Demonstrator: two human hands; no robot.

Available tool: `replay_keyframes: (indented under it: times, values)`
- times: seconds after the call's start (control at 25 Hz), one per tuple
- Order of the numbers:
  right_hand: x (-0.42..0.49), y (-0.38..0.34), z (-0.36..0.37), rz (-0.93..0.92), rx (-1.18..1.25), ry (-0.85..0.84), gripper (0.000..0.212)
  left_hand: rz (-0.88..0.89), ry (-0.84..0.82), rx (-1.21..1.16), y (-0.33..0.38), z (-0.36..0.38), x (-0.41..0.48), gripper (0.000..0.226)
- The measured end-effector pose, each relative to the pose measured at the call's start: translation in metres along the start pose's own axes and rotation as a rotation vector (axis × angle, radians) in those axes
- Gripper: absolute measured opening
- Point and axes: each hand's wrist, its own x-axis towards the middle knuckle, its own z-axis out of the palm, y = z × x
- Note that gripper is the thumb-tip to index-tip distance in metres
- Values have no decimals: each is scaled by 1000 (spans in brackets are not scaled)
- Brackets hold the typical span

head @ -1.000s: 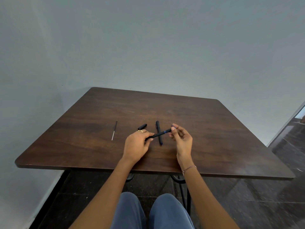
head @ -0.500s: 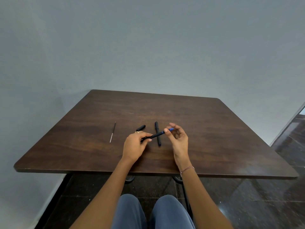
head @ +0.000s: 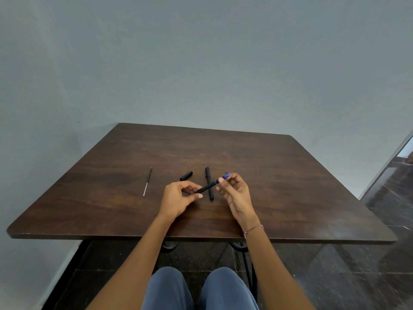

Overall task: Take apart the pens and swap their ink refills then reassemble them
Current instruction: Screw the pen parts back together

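Note:
My left hand (head: 178,198) grips the lower end of a black pen barrel (head: 206,187) held above the table, slanting up to the right. My right hand (head: 234,190) pinches the pen's blue tip section (head: 226,175) between thumb and fingertips. A second black pen (head: 209,183) lies flat on the table under the held one, pointing away from me. To its left lies a short black cap (head: 186,175). Farther left on the wood rests a thin loose ink refill (head: 147,181).
The dark wooden table (head: 290,186) has rounded corners and stands against a grey wall. Its front edge is just above my knees. Dark tiled floor shows to the right and below.
Both hands with the held pen have stayed in nearly the same place. My right hand's fingers have shifted on the blue tip end. The camera has tilted slightly.

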Motion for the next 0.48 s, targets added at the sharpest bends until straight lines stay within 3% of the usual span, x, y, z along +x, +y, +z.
replay_keyframes:
  times: [0.2,0.48]
  values:
    - [-2,0,-4,-6,-35,-98,46,-18,-9,45,0,0,-1,28]
    - [-2,1,-4,-10,-16,-81,31,-26,-2,61,0,2,-1,29]
